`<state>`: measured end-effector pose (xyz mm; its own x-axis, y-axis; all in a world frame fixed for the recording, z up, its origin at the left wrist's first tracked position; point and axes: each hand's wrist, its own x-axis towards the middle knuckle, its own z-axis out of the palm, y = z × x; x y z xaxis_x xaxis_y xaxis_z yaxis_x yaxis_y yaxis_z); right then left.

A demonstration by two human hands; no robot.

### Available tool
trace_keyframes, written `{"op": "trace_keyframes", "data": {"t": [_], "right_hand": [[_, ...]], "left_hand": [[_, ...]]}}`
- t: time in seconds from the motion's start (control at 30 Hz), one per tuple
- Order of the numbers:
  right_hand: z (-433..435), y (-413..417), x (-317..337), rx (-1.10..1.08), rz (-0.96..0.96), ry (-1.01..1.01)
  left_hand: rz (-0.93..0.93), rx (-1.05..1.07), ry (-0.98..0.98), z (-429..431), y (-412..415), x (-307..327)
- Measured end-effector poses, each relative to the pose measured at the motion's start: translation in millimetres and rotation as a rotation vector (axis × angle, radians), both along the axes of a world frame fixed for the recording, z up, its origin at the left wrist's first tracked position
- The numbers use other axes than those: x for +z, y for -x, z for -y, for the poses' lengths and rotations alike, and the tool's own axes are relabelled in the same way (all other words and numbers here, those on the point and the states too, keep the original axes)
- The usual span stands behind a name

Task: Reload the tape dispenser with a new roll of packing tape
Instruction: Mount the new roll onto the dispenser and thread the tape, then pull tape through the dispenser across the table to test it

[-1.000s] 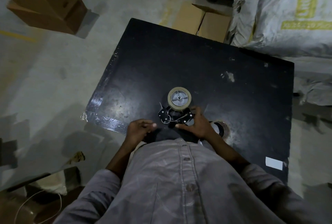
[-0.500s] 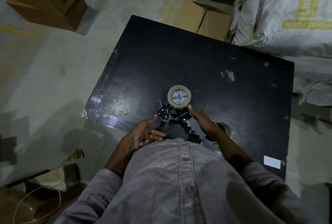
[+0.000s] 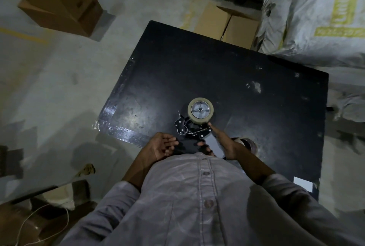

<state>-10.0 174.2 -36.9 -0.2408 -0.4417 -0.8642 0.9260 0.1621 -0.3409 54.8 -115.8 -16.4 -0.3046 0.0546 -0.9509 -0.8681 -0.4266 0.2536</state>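
**Roll on the Dispenser, One Finger on Its Frame**

The tape dispenser (image 3: pixel 192 129) lies on its side on the black table (image 3: pixel 197 64), close to the near edge and right in front of my stomach. A roll of packing tape (image 3: pixel 200 110), pale tan with a grey hub, sits on the wheel at the dispenser's far end, its flat face turned up toward me. The black handle (image 3: pixel 212 146) points back toward my grey shirt (image 3: pixel 197 196).

My left hand (image 3: pixel 163 147) hovers just left of the handle, palm up, fingers loosely curled and holding nothing. My right hand (image 3: pixel 227 146) lies along the right side of the handle. Its index finger (image 3: pixel 215 132) is stretched straight, the tip touching the dispenser's frame just below the roll. Whether my other fingers wrap the handle I cannot tell, because the light is dim and they are hidden under the palm.

A second roll (image 3: pixel 248 144) lies flat on the table just behind my right wrist, partly covered by it. A white label (image 3: pixel 303 184) sits at the table's near right corner.

On the floor beyond the table's far edge stands an open cardboard box (image 3: pixel 227 22). Two stacked boxes (image 3: pixel 57 3) sit well off to the far left. White sacks (image 3: pixel 316 18) with yellow print are piled on the right.
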Motion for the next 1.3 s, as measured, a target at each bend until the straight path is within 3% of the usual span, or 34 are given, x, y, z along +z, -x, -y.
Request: {"op": "trace_keyframes", "data": {"t": [0.3, 0.57, 0.73, 0.93, 1.3], "right_hand": [[15, -8, 30, -0.14, 0.159, 0.145], [31, -21, 36, -0.183, 0.001, 0.082], [22, -22, 28, -0.146, -0.169, 0.071], [10, -18, 32, -0.087, -0.273, -0.181], [0, -47, 47, -0.214, -0.592, -0.364]], "left_hand": [[-0.065, -0.073, 0.165, -6, 5, -2], [-0.083, 0.0, 0.24, -9, 6, -6], [-0.111, -0.1, 0.299, -12, 12, -15], [-0.172, -0.209, 0.313, -6, 38, -15], [-0.225, -0.278, 0.35, -18, 88, -5]]}}
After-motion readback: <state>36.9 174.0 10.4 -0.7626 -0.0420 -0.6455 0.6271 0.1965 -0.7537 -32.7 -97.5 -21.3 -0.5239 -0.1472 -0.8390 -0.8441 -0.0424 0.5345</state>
